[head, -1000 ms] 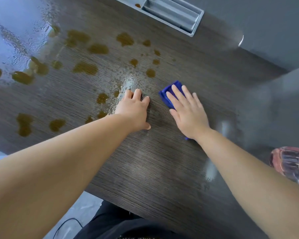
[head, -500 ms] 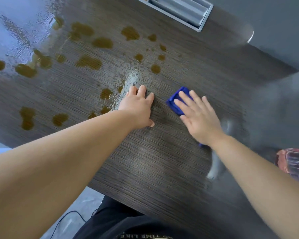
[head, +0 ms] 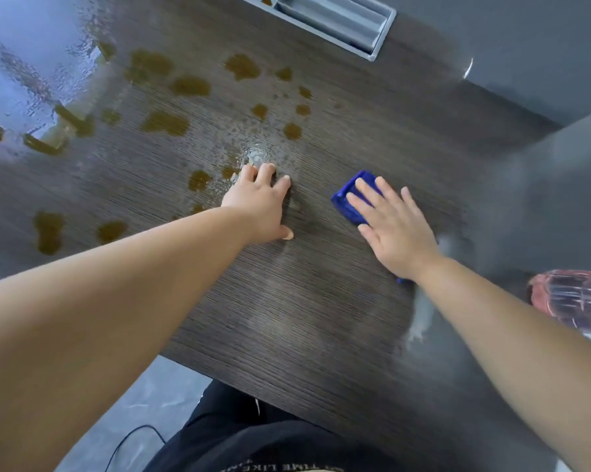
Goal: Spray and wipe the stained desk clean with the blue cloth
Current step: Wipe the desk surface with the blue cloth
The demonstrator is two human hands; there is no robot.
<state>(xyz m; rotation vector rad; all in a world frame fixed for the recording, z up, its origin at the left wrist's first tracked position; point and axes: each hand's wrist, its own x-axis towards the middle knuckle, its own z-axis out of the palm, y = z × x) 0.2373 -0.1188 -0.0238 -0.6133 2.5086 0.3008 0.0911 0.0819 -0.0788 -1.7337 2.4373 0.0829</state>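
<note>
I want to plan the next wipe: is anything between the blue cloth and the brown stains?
Yes. The left hand rests flat on the desk, between the blue cloth under the right hand and the nearest stains.

Most of the blue cloth (head: 341, 204) lies hidden under the right grip (head: 394, 226); the pink bottle (head: 573, 298) (blurred) is cut by the right edge, the grey tray (head: 335, 18) by the top
</note>
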